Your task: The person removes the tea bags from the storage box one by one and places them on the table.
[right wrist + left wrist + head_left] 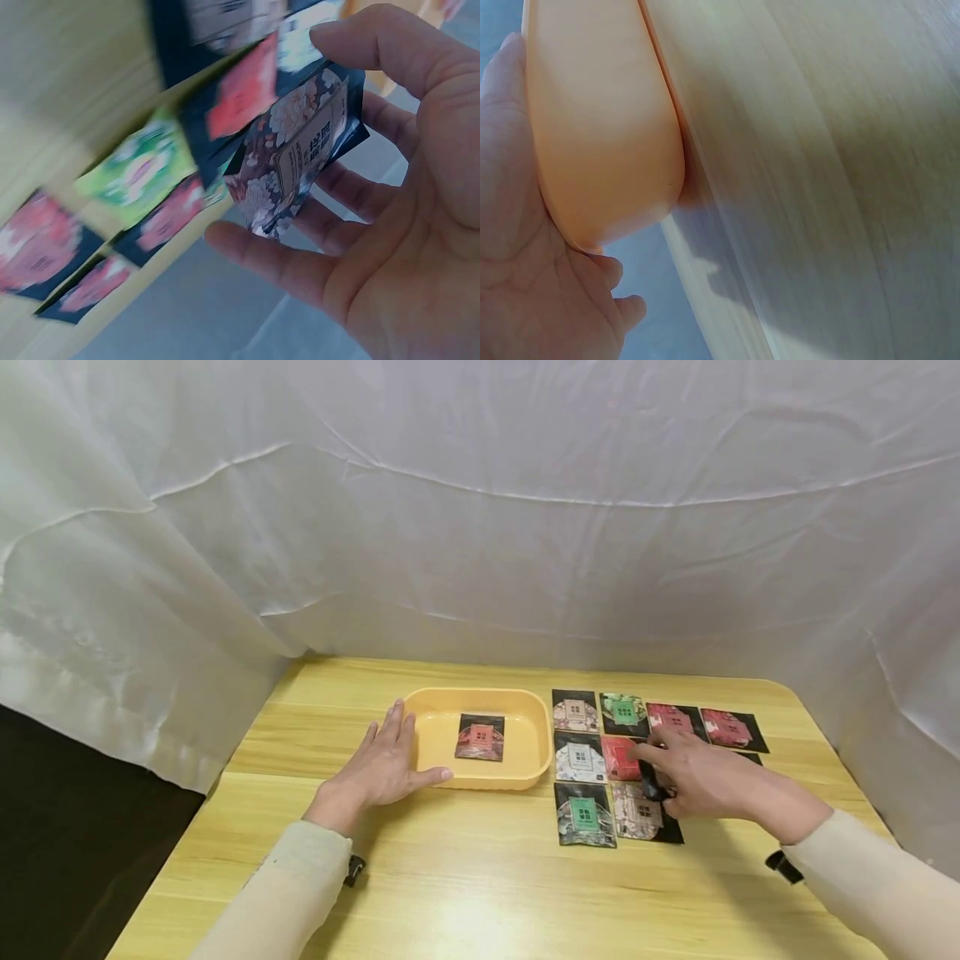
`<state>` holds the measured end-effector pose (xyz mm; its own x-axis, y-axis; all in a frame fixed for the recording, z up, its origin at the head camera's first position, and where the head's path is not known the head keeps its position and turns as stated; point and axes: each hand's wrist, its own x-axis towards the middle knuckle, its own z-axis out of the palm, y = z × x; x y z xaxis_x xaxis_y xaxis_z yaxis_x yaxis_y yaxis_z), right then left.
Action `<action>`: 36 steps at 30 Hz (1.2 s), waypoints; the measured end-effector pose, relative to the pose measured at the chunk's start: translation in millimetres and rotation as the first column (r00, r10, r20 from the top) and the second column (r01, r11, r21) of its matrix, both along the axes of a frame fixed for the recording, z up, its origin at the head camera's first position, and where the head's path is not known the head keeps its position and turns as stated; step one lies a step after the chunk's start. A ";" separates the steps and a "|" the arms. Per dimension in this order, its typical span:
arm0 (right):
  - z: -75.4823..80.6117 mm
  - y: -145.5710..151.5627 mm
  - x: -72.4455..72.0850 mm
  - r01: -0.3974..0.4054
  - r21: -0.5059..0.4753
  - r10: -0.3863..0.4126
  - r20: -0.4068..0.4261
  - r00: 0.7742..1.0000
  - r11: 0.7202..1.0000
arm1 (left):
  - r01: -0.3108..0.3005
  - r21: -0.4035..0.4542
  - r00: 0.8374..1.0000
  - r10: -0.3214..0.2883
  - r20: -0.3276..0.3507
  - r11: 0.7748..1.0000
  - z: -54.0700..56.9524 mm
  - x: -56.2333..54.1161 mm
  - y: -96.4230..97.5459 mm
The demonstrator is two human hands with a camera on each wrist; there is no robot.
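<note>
My left hand (378,767) rests on the left end of a yellow plastic tray (480,783), fingers extended and thumb along its front rim. In the left wrist view the palm lies against the tray's wall (604,135). Inside the tray lies one black sachet with a red label (480,739). Over the sachets at the right, my right hand (708,777) holds a dark, floral-patterned sachet (292,142), tilted off the table, thumb at its upper edge and fingers behind it. A red sachet (618,758) lies just left of these fingertips.
Several flat sachets lie in rows right of the tray, including a green-labelled one (585,814), a white-patterned one (580,757) and a red-patterned one (731,729). White cloth (480,552) hangs behind the wooden table (465,877).
</note>
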<state>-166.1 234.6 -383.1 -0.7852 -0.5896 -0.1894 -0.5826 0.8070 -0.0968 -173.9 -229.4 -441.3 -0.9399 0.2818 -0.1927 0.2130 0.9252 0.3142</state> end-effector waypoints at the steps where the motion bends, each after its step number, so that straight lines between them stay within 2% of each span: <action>1: -2.2 5.6 1.0 0.008 0.009 -0.008 -0.010 1.000 1.000 | 0.000 -0.001 1.000 0.000 0.000 1.000 0.3 0.2 0.0; 10: -24.9 45.1 10.2 0.008 0.031 -0.007 -0.053 0.999 0.999 | 0.005 0.001 1.000 -0.005 -0.002 1.000 0.9 0.5 -0.6; 19: -42.6 55.3 21.6 0.035 0.089 -0.032 -0.028 0.999 0.995 | 0.001 0.006 1.000 -0.001 0.006 1.000 0.2 -0.1 -0.6; 23: -46.4 54.6 24.3 0.041 0.093 -0.041 0.000 0.999 0.995 | 0.003 0.004 1.000 -0.003 0.001 1.000 -0.2 -0.2 -0.4; 36: -44.9 51.3 28.7 0.027 0.120 -0.025 -0.016 1.000 0.992 | 0.002 0.023 1.000 -0.002 -0.002 1.000 -1.0 0.1 -0.9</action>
<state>-137.4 285.8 -428.0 -0.8034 -0.5423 -0.2458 -0.5616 0.8273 0.0102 -173.8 -230.3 -442.3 -0.9398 0.2876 -0.1846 0.2150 0.9175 0.3347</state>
